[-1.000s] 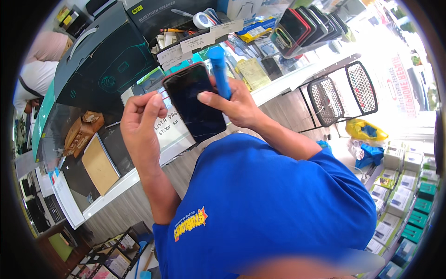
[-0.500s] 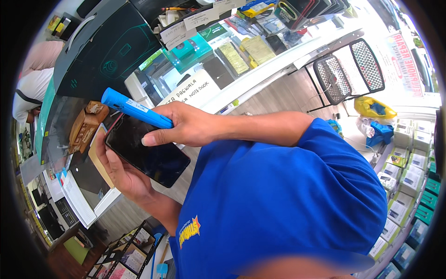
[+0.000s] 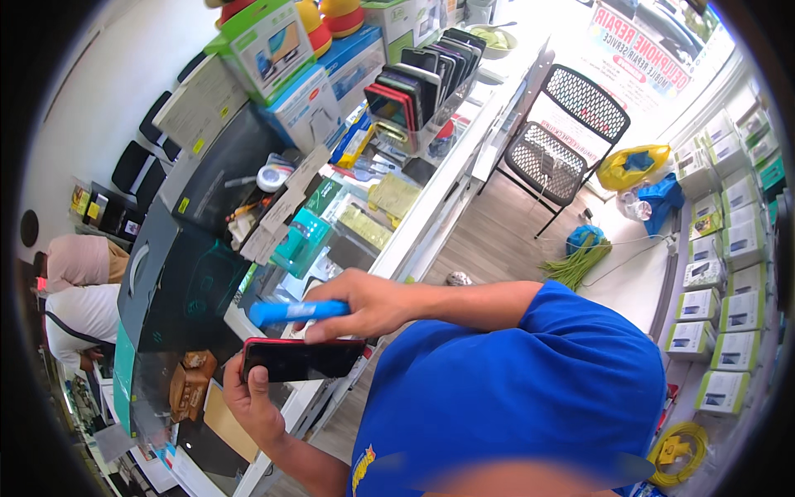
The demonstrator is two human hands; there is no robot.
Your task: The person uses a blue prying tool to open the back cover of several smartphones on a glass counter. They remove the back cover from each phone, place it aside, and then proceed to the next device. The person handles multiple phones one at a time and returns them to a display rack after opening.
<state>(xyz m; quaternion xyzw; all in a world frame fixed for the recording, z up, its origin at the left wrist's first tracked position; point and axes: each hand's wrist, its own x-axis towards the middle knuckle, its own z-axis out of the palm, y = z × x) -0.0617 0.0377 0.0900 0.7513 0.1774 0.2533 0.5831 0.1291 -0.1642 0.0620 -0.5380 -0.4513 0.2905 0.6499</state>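
My left hand point(image 3: 255, 407) grips a smartphone point(image 3: 298, 361) from its left end, the thumb over the front and the fingers behind. Its screen is dark and a red edge runs along the top. My right hand point(image 3: 368, 305) is closed on a thick blue marker-like tube point(image 3: 296, 312) with a pale label, which lies nearly level just above the phone. The right thumb rests at the phone's upper edge. Part of the tube is hidden in the right palm.
Beyond my hands stands a glass counter point(image 3: 397, 248) with a large dark box point(image 3: 186, 282) and a rack of phones point(image 3: 422, 83). A black folding chair point(image 3: 546, 161) is at the far right. Boxed goods point(image 3: 716, 315) line the right wall. A person point(image 3: 83, 315) bends at the left.
The phone has turned from slanting to nearly level, and both hands have moved lower in the picture. The tube has levelled out too. The view has swung, showing more of the counter's far end.
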